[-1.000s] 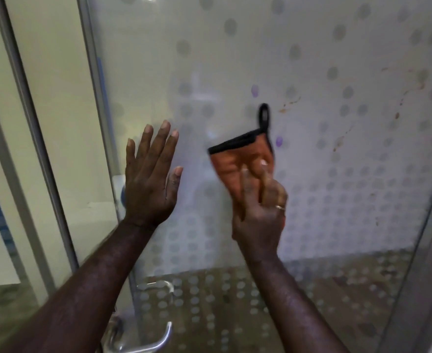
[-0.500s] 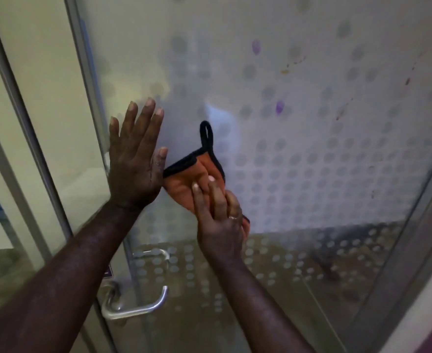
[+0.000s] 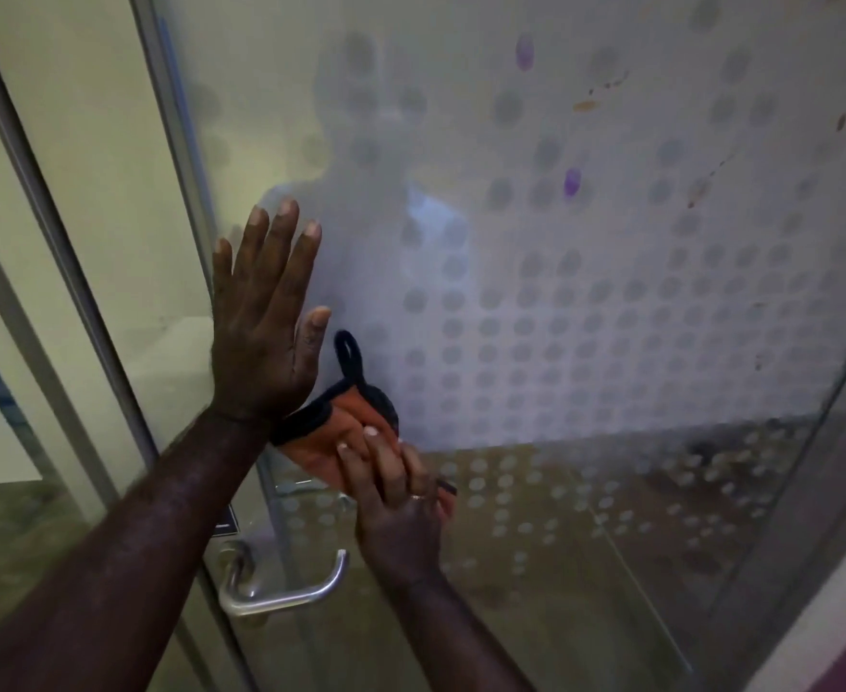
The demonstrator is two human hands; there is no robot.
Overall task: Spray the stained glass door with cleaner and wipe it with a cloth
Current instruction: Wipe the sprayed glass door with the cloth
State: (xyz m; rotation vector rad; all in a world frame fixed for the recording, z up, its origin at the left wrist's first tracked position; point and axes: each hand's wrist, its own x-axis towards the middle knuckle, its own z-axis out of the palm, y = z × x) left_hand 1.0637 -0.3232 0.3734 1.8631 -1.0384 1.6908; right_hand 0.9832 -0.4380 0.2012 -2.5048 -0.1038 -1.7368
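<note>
Wiping step: right hand (image 3: 401, 511) is gripping the orange cloth (image 3: 331, 442) and pressing it on the glass door (image 3: 610, 317), lower centre of frame. Left hand (image 3: 261, 337) is bracing flat, fingers spread. Stains (image 3: 571, 182) are sitting upper right; next pass likely needs reaching up there.

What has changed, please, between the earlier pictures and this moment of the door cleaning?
The right hand swept the orange black-edged cloth down and leftward across the frosted dotted glass door, stopping beside the left wrist. The left hand stayed flat on the glass; the purple and brown stains remain.
</note>
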